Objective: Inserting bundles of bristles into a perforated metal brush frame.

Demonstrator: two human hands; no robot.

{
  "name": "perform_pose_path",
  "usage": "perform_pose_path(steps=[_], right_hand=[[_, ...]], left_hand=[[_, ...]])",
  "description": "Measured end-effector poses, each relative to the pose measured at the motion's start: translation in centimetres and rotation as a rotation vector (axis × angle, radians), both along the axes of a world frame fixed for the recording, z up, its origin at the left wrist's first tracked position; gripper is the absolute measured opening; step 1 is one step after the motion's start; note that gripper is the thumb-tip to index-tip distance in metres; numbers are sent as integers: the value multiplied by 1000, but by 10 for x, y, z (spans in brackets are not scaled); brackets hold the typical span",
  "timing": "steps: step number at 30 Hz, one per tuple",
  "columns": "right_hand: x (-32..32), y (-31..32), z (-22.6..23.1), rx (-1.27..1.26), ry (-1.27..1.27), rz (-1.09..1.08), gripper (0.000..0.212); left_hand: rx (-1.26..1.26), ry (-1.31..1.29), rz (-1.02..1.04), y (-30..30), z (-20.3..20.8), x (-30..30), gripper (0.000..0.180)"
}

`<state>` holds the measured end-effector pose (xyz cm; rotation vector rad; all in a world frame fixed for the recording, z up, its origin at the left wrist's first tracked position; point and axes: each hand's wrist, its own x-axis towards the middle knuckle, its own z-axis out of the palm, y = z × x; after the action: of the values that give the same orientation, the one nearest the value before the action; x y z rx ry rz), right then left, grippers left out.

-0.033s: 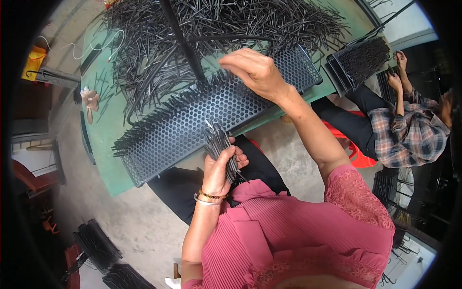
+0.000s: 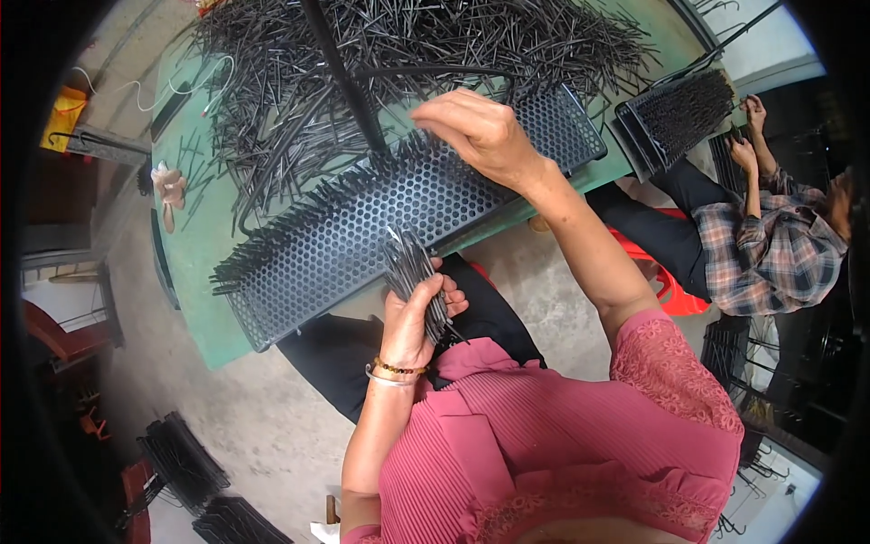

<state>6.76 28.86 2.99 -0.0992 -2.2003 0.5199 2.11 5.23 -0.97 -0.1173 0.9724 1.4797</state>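
My left hand point(image 2: 417, 313) is closed round a bundle of thin black rods point(image 2: 410, 261), held low in front of the near edge of a perforated black rack point(image 2: 426, 213). The rack lies slantwise and is full of round holes. Along its far side, short black rods point(image 2: 299, 218) stand up in the holes from the left end to about the middle. My right hand point(image 2: 485, 136) is over that far row, right of the standing rods, its fingers bent and pressed together. What its fingertips hold, if anything, cannot be made out.
A large heap of loose black rods point(image 2: 272, 118) covers the far part of the green table point(image 2: 199, 308). A dark post point(image 2: 340, 72) rises behind the rack. At right, another person point(image 2: 761, 245) works beside a second rod-filled rack point(image 2: 680, 118). A pale glove-like item point(image 2: 169, 192) lies at left.
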Motion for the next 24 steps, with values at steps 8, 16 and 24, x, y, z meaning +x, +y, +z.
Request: perform_pose_path(steps=[8,16,24], right_hand=[[1,12,-9,46,-83,80,20],[-1,-3,-19,242,-167,20,25],[2,-9,-26,170,-82,-88,26]], left_hand=[[-16,3,0,1,4,-1,30],[-30,36,-29,0,5,-1,30],[-15,34,-41,-2,6,-2,30]])
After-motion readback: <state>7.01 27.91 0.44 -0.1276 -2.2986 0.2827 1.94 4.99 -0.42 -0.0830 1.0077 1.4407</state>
